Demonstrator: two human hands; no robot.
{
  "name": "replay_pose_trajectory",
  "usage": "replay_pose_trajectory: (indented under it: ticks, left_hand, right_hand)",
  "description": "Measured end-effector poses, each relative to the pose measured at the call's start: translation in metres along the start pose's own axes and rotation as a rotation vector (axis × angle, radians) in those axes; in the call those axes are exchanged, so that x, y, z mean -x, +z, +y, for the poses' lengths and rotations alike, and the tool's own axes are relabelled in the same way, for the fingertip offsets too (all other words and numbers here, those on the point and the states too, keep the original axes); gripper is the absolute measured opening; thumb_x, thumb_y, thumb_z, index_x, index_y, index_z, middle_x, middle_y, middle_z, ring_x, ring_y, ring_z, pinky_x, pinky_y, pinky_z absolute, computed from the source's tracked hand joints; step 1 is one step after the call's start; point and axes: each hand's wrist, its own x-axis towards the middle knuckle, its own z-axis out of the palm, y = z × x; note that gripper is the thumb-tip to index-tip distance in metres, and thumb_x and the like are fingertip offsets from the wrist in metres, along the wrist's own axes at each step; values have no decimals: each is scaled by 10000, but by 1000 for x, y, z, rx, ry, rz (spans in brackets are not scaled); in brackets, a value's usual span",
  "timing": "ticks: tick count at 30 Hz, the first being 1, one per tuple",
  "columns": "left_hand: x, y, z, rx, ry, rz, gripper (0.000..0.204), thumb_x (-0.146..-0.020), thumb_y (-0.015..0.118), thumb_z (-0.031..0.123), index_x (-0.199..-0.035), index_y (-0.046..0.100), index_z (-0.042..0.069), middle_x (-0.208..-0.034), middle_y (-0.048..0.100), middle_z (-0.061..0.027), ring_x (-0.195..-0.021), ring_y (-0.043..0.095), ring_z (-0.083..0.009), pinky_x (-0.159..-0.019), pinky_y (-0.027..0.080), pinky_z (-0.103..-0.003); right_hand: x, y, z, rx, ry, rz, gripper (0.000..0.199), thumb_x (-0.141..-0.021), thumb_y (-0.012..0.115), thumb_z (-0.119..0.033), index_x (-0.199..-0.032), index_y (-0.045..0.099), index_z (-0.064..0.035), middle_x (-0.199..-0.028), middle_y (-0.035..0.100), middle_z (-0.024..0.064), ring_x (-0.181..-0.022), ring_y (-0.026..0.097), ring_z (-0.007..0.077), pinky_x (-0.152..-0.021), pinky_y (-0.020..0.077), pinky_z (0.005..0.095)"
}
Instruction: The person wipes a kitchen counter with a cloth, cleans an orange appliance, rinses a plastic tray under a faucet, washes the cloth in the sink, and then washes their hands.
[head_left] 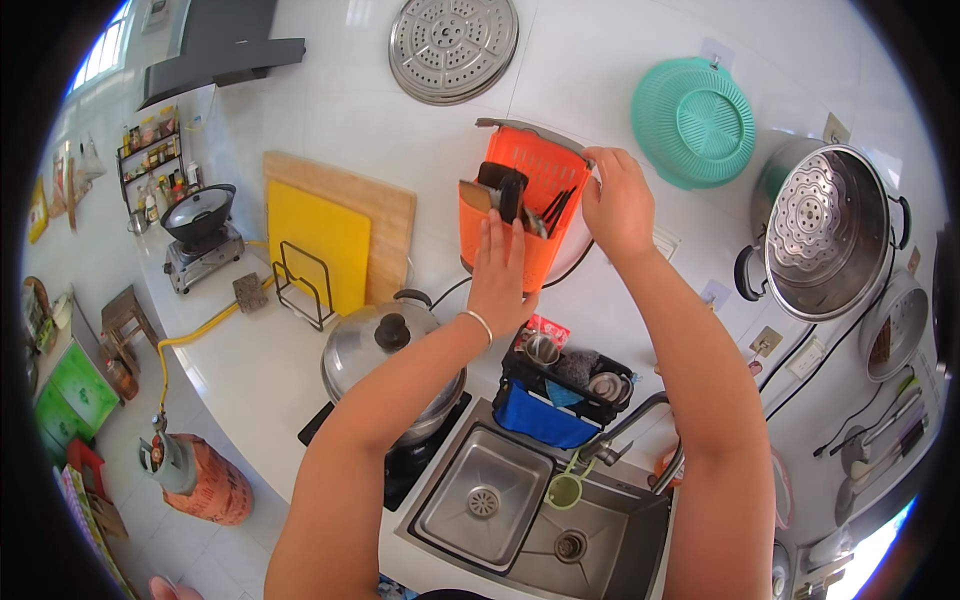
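An orange slotted utensil holder [545, 175] hangs on the white tiled wall above the sink, with several dark-handled utensils [505, 190] standing in it. My left hand [500, 270] presses flat against the holder's front, fingers up near the utensil handles. Over at the holder's upper right rim, my right hand [618, 205] grips its edge. A thin bracelet circles my left wrist.
Below are a double steel sink [500, 495] with a tap [625, 430], a black caddy [565, 385] of sponges, and a lidded pan [385, 350] on a cooktop. Cutting boards [330, 235], a steamer plate [452, 45], a teal colander [695, 120] and a steel pot [825, 230] line the wall. A gas cylinder [195, 475] stands on the floor.
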Motion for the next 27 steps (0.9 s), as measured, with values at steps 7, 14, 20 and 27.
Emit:
replay_pose_trajectory:
  ticks: [7,14,20,27]
  left_hand:
    - [-41,20,-16,-3,-38,-117,957,-701,675,253,-1436,102,33,-1471,29,-273,-1365,93,-429,-1011,316,-509]
    - [-44,28,-29,19,-2,-159,969,-683,661,205,-1447,81,64,-1485,-25,-243,-1374,49,-419,-1059,269,-469]
    - [-39,20,-38,45,36,-229,951,-670,655,113,-1443,102,54,-1486,-28,-237,-1380,61,-391,-1090,243,-396]
    - [-5,10,-42,21,-9,-277,798,-686,649,65,-1383,266,5,-1468,47,-267,-1352,187,-392,-1064,288,-402]
  right_hand:
    - [-9,12,18,-19,222,-159,375,-763,479,26,-1120,571,-41,-1110,592,117,-994,554,295,-835,468,383]
    - [3,14,12,-3,74,-163,378,-766,475,8,-1129,569,-41,-1117,599,112,-982,557,296,-841,466,384]
    - [33,23,16,195,-298,-338,360,-688,565,-18,-1046,593,-19,-1105,593,111,-914,563,271,-753,468,373]
    - [86,29,6,282,-433,-410,298,-657,589,-26,-955,590,-26,-1121,567,130,-913,556,237,-721,438,353]
